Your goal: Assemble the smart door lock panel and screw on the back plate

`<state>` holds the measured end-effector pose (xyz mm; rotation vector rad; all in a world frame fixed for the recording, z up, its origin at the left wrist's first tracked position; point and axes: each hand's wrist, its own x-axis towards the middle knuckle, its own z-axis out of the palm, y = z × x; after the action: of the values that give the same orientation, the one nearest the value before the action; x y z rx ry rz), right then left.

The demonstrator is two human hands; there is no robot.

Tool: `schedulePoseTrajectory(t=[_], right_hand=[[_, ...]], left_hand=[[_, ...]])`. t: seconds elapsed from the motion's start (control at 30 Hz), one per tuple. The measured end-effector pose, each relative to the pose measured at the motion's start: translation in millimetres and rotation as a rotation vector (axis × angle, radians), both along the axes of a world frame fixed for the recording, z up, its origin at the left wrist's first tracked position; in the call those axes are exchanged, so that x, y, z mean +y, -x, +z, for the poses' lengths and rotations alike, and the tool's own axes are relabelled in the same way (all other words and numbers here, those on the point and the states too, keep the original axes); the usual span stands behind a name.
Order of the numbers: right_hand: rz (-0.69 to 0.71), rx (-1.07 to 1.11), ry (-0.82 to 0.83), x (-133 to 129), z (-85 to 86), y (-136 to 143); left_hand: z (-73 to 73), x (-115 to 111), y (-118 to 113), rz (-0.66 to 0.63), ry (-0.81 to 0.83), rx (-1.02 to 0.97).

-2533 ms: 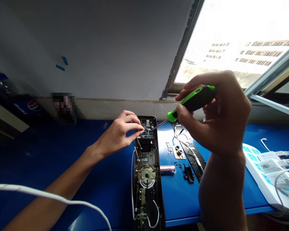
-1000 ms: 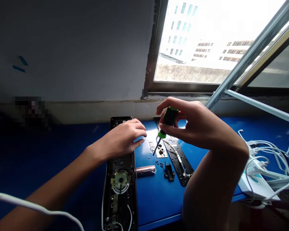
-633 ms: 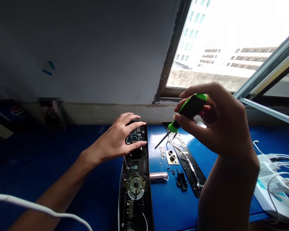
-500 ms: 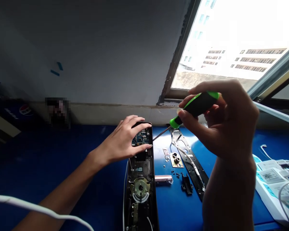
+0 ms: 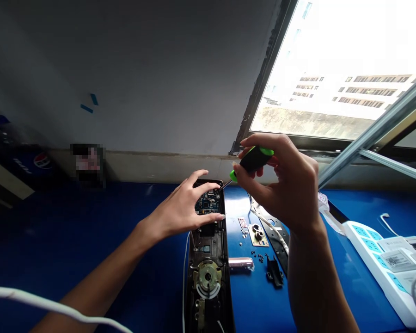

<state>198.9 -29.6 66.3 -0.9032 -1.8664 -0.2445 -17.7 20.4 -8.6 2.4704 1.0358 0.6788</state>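
A long black device housing [image 5: 215, 249] lies open, with a blue circuit board [image 5: 208, 203] at its far end and a round metal speaker [image 5: 208, 276] nearer me. Across the far end rests my left hand [image 5: 183, 203], its thumb and fingers spread over the board and touching the right rim. My right hand [image 5: 280, 180] grips a black and green screwdriver [image 5: 254, 159]. The shaft slants down to the left, and its tip is at the housing's upper right edge, close to my left index finger.
Right of the housing lie a pink cylinder [image 5: 241, 264], a metal plate [image 5: 258, 235], small screws [image 5: 261, 258], a black bracket [image 5: 274, 273] and a long black panel [image 5: 280, 254] with a white cable. A white power strip [image 5: 377, 263] holds chargers. A loose white cable [image 5: 55, 307] crosses my left arm.
My right hand has moved left and slightly down with the screwdriver, bringing the tip higher along the housing's right edge. The view has shifted slightly.
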Motion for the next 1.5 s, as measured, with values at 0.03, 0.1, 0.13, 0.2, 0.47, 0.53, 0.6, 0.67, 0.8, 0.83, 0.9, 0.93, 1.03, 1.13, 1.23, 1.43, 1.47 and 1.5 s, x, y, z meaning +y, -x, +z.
schedulePoseTrajectory(t=[0.03, 0.1, 0.13, 0.2, 0.47, 0.53, 0.6, 0.67, 0.8, 0.83, 0.9, 0.93, 1.03, 1.13, 1.23, 1.43, 1.47, 1.5], right_hand=[[0.001, -0.004, -0.009, 1.1, -0.9, -0.4], [-0.007, -0.006, -0.016, 3.0, -2.7, -0.6], [-0.017, -0.007, -0.02, 4.0, -3.7, -0.1], [-0.047, -0.008, -0.041, 6.1, -5.7, 2.2], [-0.062, -0.02, -0.015, 5.6, -5.1, 12.9], [-0.006, -0.053, 0.052, 2.5, -3.3, 12.0], [0.029, -0.059, 0.089, 0.4, -2.5, 10.7], [0.0, -0.038, 0.07, 0.3, -3.1, 10.0], [-0.177, 0.052, -0.086, 4.8, -5.5, 9.1], [-0.205, 0.066, -0.11, 5.7, -5.7, 8.8], [-0.207, 0.067, -0.104, 6.0, -4.9, 7.6], [-0.179, 0.049, -0.079, 5.3, -3.9, 6.8], [-0.049, -0.041, 0.017, 1.3, 0.0, 4.5], [-0.012, -0.088, 0.028, -0.3, 0.7, 3.5], [-0.098, -0.062, -0.041, 2.4, -2.5, 4.4], [-0.063, -0.031, 0.036, 4.5, -5.0, 4.6], [-0.077, -0.028, 0.033, 4.1, -4.8, 3.9], [-0.097, -0.019, 0.021, 3.7, -4.6, 3.1]], left_hand=[[-0.7, 0.0, -0.5, 0.002, 0.0, 0.0], [-2.3, 0.3, -1.5, 0.004, -0.01, 0.0], [-3.3, 0.6, -2.1, 0.004, -0.018, -0.002], [-5.4, 1.4, -3.4, 0.002, -0.029, -0.015], [-6.4, 4.2, -8.1, 0.003, 0.007, -0.117], [-6.5, 4.9, -8.1, -0.004, 0.008, -0.126], [-6.9, 5.3, -7.7, -0.008, 0.005, -0.13], [-7.3, 5.3, -7.3, -0.004, 0.007, -0.126], [-7.0, 4.0, -7.0, 0.008, 0.013, -0.112], [-6.6, 3.6, -7.0, 0.009, 0.014, -0.112], [-5.7, 3.0, -7.0, 0.007, 0.013, -0.112], [-5.2, 2.8, -7.0, 0.004, 0.013, -0.112], [-4.7, 2.9, -6.8, 0.001, 0.012, -0.113], [-5.5, 3.5, -7.0, -0.001, 0.001, -0.122], [-6.0, 3.5, -7.1, -0.003, -0.004, -0.118], [-4.9, 2.5, -7.0, -0.001, 0.003, -0.106], [-4.9, 2.6, -7.0, -0.002, 0.003, -0.107], [-4.9, 2.7, -7.1, -0.003, 0.001, -0.108]])
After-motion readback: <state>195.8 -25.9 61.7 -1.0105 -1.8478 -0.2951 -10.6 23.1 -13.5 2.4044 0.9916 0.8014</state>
